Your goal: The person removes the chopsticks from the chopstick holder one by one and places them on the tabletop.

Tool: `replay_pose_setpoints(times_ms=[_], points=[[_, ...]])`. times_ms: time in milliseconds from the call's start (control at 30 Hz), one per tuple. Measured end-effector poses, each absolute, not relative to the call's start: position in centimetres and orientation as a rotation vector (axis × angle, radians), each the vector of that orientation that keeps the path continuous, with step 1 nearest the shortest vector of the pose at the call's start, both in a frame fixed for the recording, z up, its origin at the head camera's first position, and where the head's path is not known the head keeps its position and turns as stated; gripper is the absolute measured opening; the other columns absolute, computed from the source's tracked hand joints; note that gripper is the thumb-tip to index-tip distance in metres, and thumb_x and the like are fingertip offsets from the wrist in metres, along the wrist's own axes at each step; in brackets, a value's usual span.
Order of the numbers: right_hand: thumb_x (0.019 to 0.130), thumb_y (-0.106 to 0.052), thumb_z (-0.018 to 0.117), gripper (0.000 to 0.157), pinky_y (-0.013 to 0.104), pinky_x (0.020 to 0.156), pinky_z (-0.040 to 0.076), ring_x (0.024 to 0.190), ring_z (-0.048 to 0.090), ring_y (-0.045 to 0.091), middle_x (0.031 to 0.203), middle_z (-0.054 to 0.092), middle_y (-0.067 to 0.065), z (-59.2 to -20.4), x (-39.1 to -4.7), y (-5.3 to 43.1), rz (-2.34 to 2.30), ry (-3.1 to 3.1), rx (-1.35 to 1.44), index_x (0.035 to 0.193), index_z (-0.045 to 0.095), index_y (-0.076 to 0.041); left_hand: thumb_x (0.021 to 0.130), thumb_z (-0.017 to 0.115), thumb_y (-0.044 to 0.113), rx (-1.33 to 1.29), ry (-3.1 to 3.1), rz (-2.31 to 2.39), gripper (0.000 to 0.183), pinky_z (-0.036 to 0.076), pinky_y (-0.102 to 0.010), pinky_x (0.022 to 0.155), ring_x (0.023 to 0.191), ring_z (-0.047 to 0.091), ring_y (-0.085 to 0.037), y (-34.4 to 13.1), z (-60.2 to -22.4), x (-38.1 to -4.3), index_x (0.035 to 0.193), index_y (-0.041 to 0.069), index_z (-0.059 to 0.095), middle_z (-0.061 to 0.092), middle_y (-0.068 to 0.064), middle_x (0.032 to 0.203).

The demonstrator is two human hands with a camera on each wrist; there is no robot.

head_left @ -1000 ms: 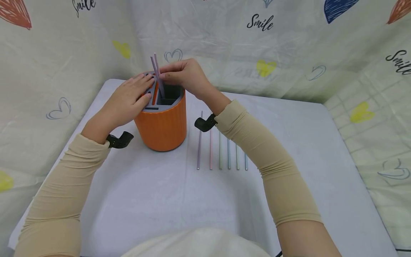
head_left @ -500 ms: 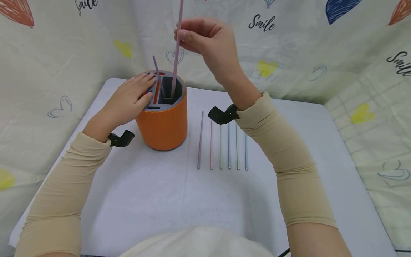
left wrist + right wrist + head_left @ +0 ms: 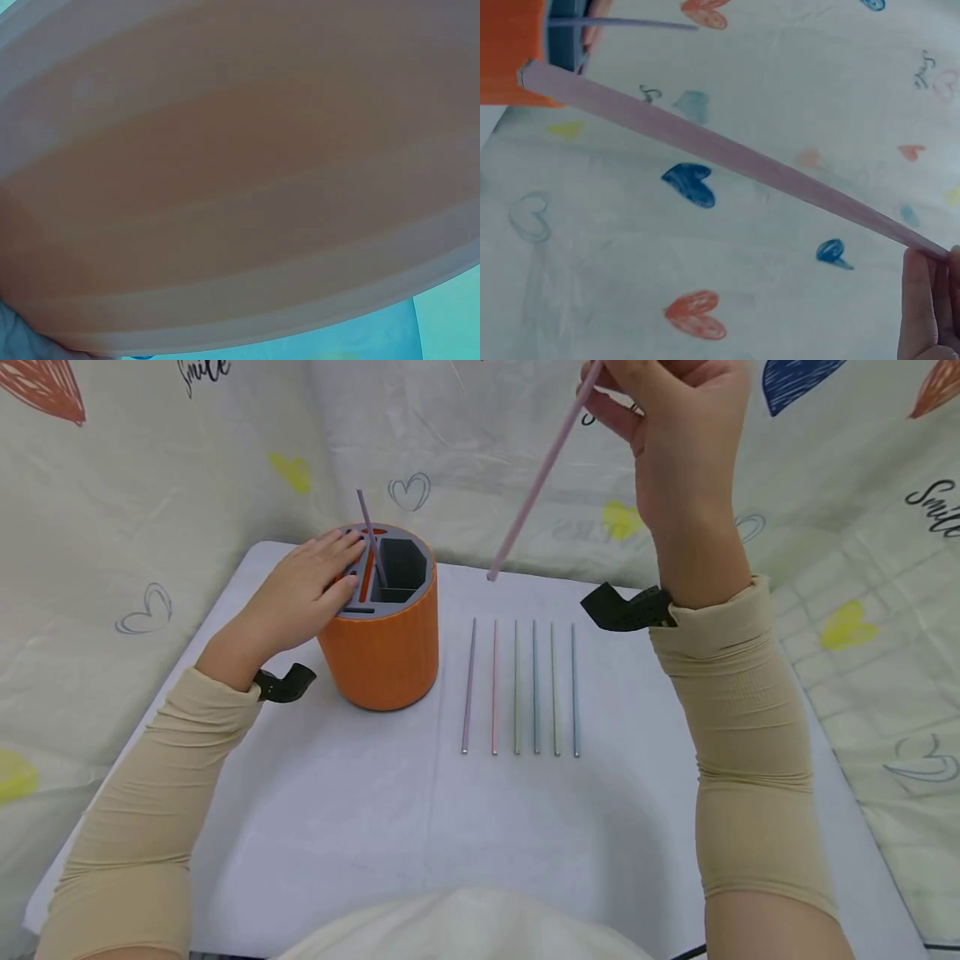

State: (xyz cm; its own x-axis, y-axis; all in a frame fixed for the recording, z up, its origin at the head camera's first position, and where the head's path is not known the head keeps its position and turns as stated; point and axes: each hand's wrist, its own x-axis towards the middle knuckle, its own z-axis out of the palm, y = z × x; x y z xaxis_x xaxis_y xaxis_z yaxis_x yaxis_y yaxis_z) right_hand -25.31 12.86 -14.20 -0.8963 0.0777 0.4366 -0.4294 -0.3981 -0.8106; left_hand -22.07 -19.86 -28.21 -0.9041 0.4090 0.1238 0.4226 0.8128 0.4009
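Note:
My right hand (image 3: 686, 452) pinches a long, thin pinkish-lilac stick (image 3: 542, 481) near its top end, high above the table's back edge. The stick slants, its lower end pointing down toward the left. In the right wrist view, thumb and fingertips hold the far end of it. My left hand (image 3: 300, 585) rests on the left of the top of an orange round pen holder (image 3: 382, 664), fingers laid over its grey slotted insert. One thinner lilac stick (image 3: 366, 518) leans upright in the holder. The holder's blurred wall (image 3: 240, 187) fills most of the left wrist view.
Several thin pastel sticks lie side by side on the white table (image 3: 390, 827), right of the holder: a lilac one (image 3: 468, 685) at the left end, a blue one (image 3: 575, 693) at the right. A patterned curtain (image 3: 510, 468) stands behind and at both sides.
My right hand has pulled the pinkish-lilac stick up out of the holder and carried it to the upper right. My left hand stays on the holder.

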Motion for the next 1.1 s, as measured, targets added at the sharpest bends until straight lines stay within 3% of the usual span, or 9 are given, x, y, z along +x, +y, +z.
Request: replay_pose_setpoints(times_ms=[133,333,500,667,867,933,1100], points=[[0.084,0.002,0.075,0.015,0.033,0.085,0.061,0.081,0.071,0.029,0.086,0.072,0.016,-16.8,-25.8,15.8,2.358,-1.691,0.301,0.097,0.073,0.010,0.105,0.035,0.029,-0.674,-2.968,-0.659,0.056,0.011,-0.051,0.128,0.156,0.014,-0.033,-19.8,-28.1,-21.9,0.155,0.003,0.031,0.026,-0.015,0.164],[0.079,-0.006,0.082,0.020,0.029,0.076,0.062,0.076,0.074,0.022,0.086,0.076,0.010,-21.4,-26.0,19.6,2.406,-1.874,0.033,0.097,0.078,0.003,0.105,0.036,0.028,-0.672,-2.977,-0.667,0.056,0.011,-0.052,0.128,0.155,0.014,-0.034,-19.8,-28.5,-21.7,0.155,0.002,0.031,0.026,-0.016,0.164],[0.083,-0.002,0.077,0.006,0.025,0.069,0.062,0.070,0.074,0.015,0.079,0.076,0.003,-25.7,-26.4,22.5,2.324,-2.056,-0.061,0.088,0.080,-0.004,0.105,0.036,0.027,-0.676,-2.961,-0.677,0.056,0.011,-0.052,0.127,0.155,0.015,-0.034,-19.7,-28.7,-21.8,0.155,0.002,0.031,0.026,-0.016,0.164],[0.089,-0.005,0.071,0.015,0.020,0.067,0.061,0.069,0.073,0.008,0.075,0.075,-0.006,-29.9,-26.9,25.0,2.168,-2.354,-0.192,0.081,0.080,-0.014,0.105,0.036,0.028,-0.673,-2.945,-0.674,0.056,0.012,-0.051,0.128,0.155,0.015,-0.033,-19.8,-28.4,-21.9,0.155,0.002,0.031,0.027,-0.015,0.164],[0.093,-0.014,0.069,0.013,0.019,0.072,0.061,0.074,0.073,0.004,0.077,0.074,-0.011,-33.3,-27.3,27.2,2.056,-2.665,-0.329,0.085,0.077,-0.020,0.105,0.036,0.027,-0.667,-2.949,-0.674,0.056,0.012,-0.050,0.128,0.155,0.015,-0.033,-19.8,-28.3,-21.9,0.155,0.002,0.032,0.027,-0.015,0.164],[0.093,-0.015,0.069,0.008,0.019,0.074,0.061,0.074,0.073,0.004,0.078,0.074,-0.011,-34.2,-27.5,27.5,2.048,-2.700,-0.380,0.095,0.076,-0.014,0.105,0.036,0.027,-0.664,-2.952,-0.671,0.056,0.012,-0.051,0.128,0.155,0.015,-0.033,-19.8,-28.3,-21.8,0.155,0.002,0.031,0.027,-0.015,0.164],[0.093,-0.015,0.069,0.014,0.019,0.074,0.061,0.074,0.073,0.005,0.077,0.073,-0.010,-36.3,-27.8,28.1,2.075,-2.725,-0.481,0.105,0.072,-0.007,0.105,0.036,0.027,-0.666,-2.956,-0.670,0.056,0.011,-0.050,0.128,0.155,0.015,-0.033,-19.6,-28.2,-21.9,0.154,0.002,0.032,0.027,-0.015,0.164]])
